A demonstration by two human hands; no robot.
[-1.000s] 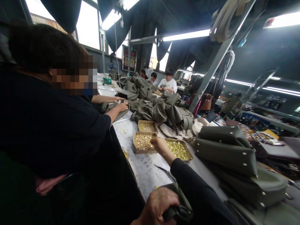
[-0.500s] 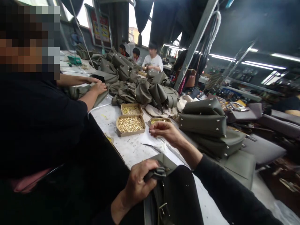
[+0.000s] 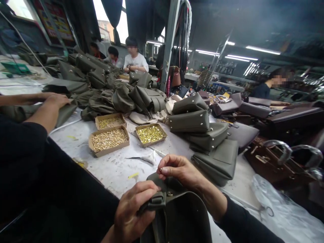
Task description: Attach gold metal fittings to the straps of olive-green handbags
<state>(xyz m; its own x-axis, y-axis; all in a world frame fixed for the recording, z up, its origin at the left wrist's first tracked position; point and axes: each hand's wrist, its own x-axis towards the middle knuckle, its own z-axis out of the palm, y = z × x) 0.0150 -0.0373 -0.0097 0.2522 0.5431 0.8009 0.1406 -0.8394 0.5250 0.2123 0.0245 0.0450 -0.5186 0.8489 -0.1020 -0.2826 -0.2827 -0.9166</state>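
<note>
An olive-green bag (image 3: 177, 216) is held at the near table edge, its strap loop gripped by the closed left hand (image 3: 131, 212). A small brass piece (too small to identify) is pinched between the fingertips of the right hand (image 3: 177, 170) just above the bag rim. Three cardboard trays of brass hardware (image 3: 108, 140) are set on the white worktable (image 3: 113, 168), with stacked finished bags (image 3: 202, 131) to the right. A co-worker's arm (image 3: 48, 111) is rested on fabric at left. A red poster (image 3: 52, 23) is seen far left, writing unreadable.
</note>
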